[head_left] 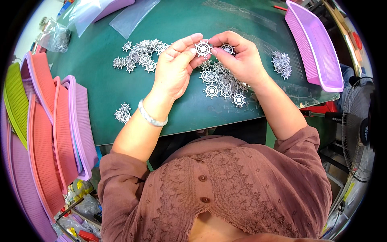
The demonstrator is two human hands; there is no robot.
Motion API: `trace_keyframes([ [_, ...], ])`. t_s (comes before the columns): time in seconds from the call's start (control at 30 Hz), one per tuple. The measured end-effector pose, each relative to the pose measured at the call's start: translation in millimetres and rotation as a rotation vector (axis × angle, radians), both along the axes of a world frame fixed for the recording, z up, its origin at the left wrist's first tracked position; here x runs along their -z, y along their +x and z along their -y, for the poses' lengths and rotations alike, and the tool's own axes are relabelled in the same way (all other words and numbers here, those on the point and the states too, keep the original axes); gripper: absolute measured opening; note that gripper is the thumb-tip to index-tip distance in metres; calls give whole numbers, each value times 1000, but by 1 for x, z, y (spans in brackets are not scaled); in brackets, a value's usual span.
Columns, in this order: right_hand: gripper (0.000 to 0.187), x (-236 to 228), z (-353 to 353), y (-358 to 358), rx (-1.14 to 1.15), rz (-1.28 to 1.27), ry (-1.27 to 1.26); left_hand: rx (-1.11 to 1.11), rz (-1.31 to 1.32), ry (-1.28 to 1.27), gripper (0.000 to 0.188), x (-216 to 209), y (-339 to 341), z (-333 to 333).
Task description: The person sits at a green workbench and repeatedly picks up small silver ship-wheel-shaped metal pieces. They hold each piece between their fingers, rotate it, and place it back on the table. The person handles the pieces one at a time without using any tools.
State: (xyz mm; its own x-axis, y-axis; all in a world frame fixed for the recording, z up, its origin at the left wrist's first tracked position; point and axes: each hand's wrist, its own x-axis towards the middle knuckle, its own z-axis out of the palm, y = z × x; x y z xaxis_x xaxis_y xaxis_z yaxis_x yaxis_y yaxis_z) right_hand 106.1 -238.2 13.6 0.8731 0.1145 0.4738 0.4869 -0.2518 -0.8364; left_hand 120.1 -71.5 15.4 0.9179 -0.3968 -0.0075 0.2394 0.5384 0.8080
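Just above the centre of the frame, the left hand (174,66) and right hand (238,56) pinch one silver wheel-shaped metal piece (203,49) between thumbs and fingertips, both hands closed lightly on its rim and holding it above the green mat (100,88). The right hand seems to hide a second piece behind its fingers, so a loose grip could probably let one drop into the spread of wheels (221,82) directly below and mix with them. The small stack (122,113) at lower left lies near the mat's front edge, where a sweeping forearm might knock it off.
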Motion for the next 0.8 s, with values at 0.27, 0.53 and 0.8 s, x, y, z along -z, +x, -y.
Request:
trace_keyframes([
  [0.27,13,-1,2,-1,16,-76,-38,23,66,40,29,-1,-1,-3],
  [0.53,13,1,2,0,25,-69,-50,17,97,76,30,-3,-2,-2],
  [0.8,11,1,2,0,28,-33,-61,10,111,96,31,-4,-3,-3],
])
